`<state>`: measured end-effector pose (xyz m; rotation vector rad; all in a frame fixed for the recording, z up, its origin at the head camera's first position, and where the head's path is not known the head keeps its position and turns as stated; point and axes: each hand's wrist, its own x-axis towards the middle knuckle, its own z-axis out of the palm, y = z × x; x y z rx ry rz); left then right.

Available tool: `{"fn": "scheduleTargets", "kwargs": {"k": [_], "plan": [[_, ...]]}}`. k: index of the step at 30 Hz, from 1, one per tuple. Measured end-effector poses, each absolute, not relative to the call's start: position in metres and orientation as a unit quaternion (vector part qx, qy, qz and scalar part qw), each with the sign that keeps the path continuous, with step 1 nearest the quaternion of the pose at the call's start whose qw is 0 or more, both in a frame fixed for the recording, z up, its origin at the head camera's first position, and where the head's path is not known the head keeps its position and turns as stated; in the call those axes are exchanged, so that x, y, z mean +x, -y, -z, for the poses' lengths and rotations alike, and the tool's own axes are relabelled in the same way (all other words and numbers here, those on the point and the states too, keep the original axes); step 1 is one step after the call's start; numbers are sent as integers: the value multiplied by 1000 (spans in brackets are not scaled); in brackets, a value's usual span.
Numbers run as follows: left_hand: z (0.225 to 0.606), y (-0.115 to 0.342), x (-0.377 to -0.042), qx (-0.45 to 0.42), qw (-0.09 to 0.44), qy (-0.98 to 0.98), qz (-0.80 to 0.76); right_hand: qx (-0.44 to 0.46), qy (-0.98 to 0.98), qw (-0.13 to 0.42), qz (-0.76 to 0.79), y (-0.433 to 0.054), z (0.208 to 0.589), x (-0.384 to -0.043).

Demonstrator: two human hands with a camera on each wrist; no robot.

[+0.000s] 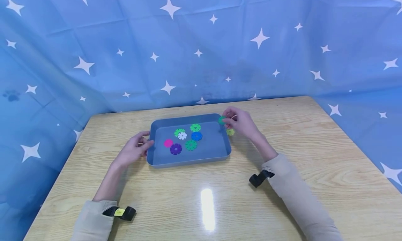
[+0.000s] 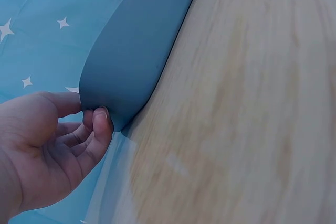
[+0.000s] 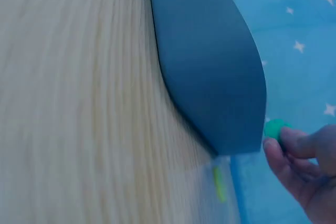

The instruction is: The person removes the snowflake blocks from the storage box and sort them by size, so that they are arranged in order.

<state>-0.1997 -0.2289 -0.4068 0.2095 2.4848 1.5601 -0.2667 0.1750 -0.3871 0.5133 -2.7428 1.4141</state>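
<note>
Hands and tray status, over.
Left hand grips tray's left end. Right hand pinches green disc near far-right corner. Yellow-green disc outside tray. No obstruction seen.

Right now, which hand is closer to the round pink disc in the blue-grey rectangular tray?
Left. The left hand holds the tray by its left end, left of the pink disc. The right hand is farther, at the far right corner, pinching a green notched disc.

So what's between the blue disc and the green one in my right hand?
In the head view, only bare tray lies between the blue disc and the green disc pinched in your right hand.
</note>
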Motion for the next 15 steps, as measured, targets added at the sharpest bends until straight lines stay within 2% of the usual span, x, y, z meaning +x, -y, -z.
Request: {"fn": "scheduleTargets", "kwargs": {"k": [15], "plan": [[407,228,-200,69,103,-840,-528,105,900,-47,-421,-223,395,-263]]}}
